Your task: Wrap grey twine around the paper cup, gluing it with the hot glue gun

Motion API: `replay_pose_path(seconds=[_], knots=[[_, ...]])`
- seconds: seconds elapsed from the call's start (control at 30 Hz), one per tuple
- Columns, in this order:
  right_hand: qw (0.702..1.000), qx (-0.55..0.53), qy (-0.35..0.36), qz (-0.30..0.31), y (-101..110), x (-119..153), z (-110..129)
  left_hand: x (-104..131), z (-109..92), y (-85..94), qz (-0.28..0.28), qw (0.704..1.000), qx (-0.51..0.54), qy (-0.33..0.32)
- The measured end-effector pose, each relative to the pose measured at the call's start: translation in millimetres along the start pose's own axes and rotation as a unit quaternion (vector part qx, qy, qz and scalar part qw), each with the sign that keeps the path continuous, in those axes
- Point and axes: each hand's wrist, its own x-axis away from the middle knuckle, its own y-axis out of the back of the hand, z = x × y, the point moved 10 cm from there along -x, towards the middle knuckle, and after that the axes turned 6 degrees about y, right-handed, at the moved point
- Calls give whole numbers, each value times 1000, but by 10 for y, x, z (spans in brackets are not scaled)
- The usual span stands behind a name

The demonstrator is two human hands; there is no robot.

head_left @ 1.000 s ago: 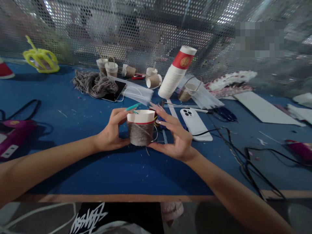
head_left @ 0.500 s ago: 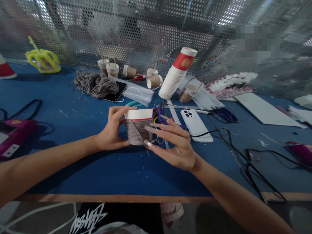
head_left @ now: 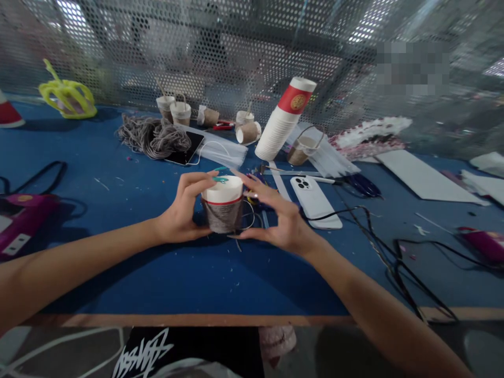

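A white paper cup [head_left: 222,214] with a red line below its rim is wrapped in grey-brown yarn over its lower part. It is held just above the blue table, its open top tilted toward me. My left hand [head_left: 181,210] grips its left side, with teal-nailed fingers over the rim and the thumb at the base. On the other side, my right hand [head_left: 286,220] has its fingers at the rim and its thumb by the bottom edge. A loose strand of yarn [head_left: 238,244] hangs below the cup.
Behind the cup lie a tangled yarn skein [head_left: 153,137], a black tablet [head_left: 186,149] and a leaning stack of paper cups [head_left: 279,131]. A white phone [head_left: 315,202] and black cables [head_left: 368,231] are to the right. A purple glue gun [head_left: 33,218] lies at left.
The cup has turned and tipped so its opening now shows. My right fingers moved from the yarn-wrapped side up to the rim, with the thumb lower at the base.
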Motion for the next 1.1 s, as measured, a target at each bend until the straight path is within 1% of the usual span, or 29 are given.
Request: replay_pose_path(seconds=[0.03, 0.07, 0.1, 0.13, 0.17, 0.2, 0.23, 0.27, 0.3, 0.33, 0.4, 0.43, 0.5, 0.57, 0.63, 0.7, 0.73, 0.8, 0.87, 0.93, 1.0, 1.1], knots=[[999, -10, -42, 12, 94, 11, -133, -1, 20, 14, -9, 1000, -3, 8], [996, -12, -90, -6, 259, 44, -291, -4, 45, 23, -16, 1000, -5, 17], [990, -5, -138, -10, 405, 99, -461, -6, 73, 29, -22, 999, -7, 27], [979, -2, -202, 14, 487, 188, -659, -9, 100, 31, -27, 999, -10, 36], [966, -7, -254, 51, 525, 289, -826, -12, 124, 32, -30, 999, -13, 44], [948, -21, -302, 101, 508, 407, -967, -15, 145, 36, -34, 998, -15, 50], [931, -20, -334, 144, 489, 511, -1065, -16, 163, 42, -38, 998, -16, 56], [920, 3, -349, 180, 468, 586, -1125, -17, 177, 43, -39, 997, -15, 60], [914, 38, -352, 198, 457, 625, -1158, -17, 185, 41, -37, 997, -13, 63], [911, 77, -351, 204, 443, 634, -1167, -16, 188, 38, -35, 997, -10, 63], [908, 141, -345, 191, 398, 598, -1133, -13, 183, 36, -32, 998, 0, 60], [907, 156, -348, 177, 370, 569, -1104, -11, 184, 37, -32, 998, 2, 60], [898, 160, -372, 172, 289, 540, -1068, -8, 191, 37, -30, 998, 2, 64], [887, 162, -398, 168, 266, 511, -1051, -4, 205, 19, -21, 997, -8, 69], [888, 176, -399, 147, 328, 448, -1025, 2, 237, 2, -13, 996, -24, 81], [901, 176, -383, 102, 440, 376, -980, 14, 289, 5, -14, 994, -40, 99], [907, 155, -384, 75, 488, 367, -966, 20, 316, 13, -17, 993, -44, 109], [910, 65, -410, 12, 546, 409, -963, 29, 357, 27, -23, 991, -48, 122], [895, -63, -439, -51, 523, 472, -952, 26, 367, 23, -19, 991, -41, 123], [876, -170, -439, -102, 466, 479, -898, 12, 355, 9, -11, 993, -32, 117], [865, -235, -426, -121, 391, 453, -832, -7, 338, -4, -4, 993, -37, 111], [861, -264, -421, -111, 283, 451, -794, -32, 324, -15, 2, 992, -63, 108]])
